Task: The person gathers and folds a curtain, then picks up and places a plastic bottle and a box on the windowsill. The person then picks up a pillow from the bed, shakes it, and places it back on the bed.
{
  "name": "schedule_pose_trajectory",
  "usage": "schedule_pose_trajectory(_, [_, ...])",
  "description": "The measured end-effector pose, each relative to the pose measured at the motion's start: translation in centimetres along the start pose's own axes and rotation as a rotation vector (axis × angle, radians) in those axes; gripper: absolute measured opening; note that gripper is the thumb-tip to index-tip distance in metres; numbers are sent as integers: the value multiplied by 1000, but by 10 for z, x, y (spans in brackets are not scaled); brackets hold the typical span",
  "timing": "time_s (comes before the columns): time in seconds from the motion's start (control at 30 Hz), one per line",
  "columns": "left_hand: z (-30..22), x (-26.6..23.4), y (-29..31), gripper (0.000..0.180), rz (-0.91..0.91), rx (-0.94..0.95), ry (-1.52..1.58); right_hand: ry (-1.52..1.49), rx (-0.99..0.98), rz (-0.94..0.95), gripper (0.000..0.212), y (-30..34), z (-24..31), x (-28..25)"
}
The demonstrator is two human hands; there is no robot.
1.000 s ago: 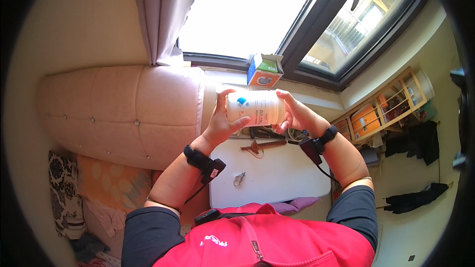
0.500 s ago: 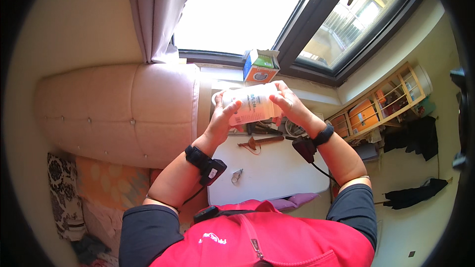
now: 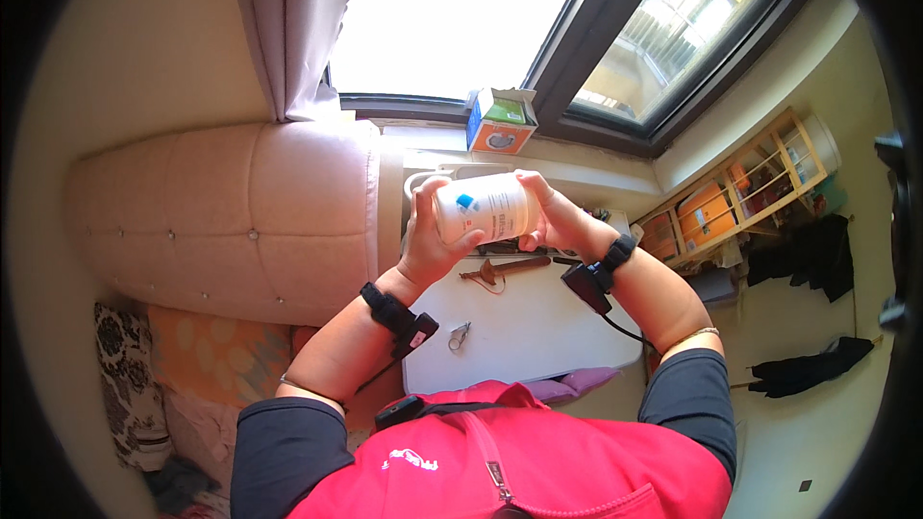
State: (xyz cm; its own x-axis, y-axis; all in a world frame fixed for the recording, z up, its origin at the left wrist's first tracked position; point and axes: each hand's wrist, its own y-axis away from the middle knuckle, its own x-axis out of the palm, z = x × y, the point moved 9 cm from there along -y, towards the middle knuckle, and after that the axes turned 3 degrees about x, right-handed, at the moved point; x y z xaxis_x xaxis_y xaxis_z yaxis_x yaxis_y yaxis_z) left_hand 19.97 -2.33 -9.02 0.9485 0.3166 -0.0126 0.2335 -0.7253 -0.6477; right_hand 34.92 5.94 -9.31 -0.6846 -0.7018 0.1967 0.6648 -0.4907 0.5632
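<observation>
A whitish, translucent plastic jar (image 3: 488,209) with a blue mark and printed text lies on its side in the air between my hands, above the far part of the white table. My left hand (image 3: 430,235) grips its left end, thumb across the printed side. Around the other end, my right hand (image 3: 555,213) has its fingers closed. Whether that end carries a lid is hidden by the fingers. Below the jar on the table lie a brown wooden sword-shaped thing (image 3: 500,269) and a small metal thing with a ring (image 3: 461,334).
A box (image 3: 502,122) in orange, green and blue stands on the windowsill. The pink padded headboard (image 3: 240,221) rises at the left. At the right are a wooden rack (image 3: 740,192) and dark hanging cloths (image 3: 808,269). The white table (image 3: 538,327) spreads before me.
The jar has been turned about its length, so a different printed side with a blue mark faces me. Both hands have shifted their hold slightly.
</observation>
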Motion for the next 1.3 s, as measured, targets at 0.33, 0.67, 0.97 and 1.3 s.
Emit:
schedule_pose_trajectory(0.33, [32,5,25,68,49,-595,550,469,-348,-110,78,27,11,-7])
schedule_pose_trajectory(0.67, [-12,14,24,70,86,-259,109,-71,-350,-26,48,0,-31,-9])
schedule_pose_trajectory(0.97, [-4,-4,28,74,203,-334,214,357,-719,-58,50,24,-14,20])
schedule_pose_trajectory(1.3, [-34,-9,28,70,126,45,-185,461,-688,98,34,-1,-20,33])
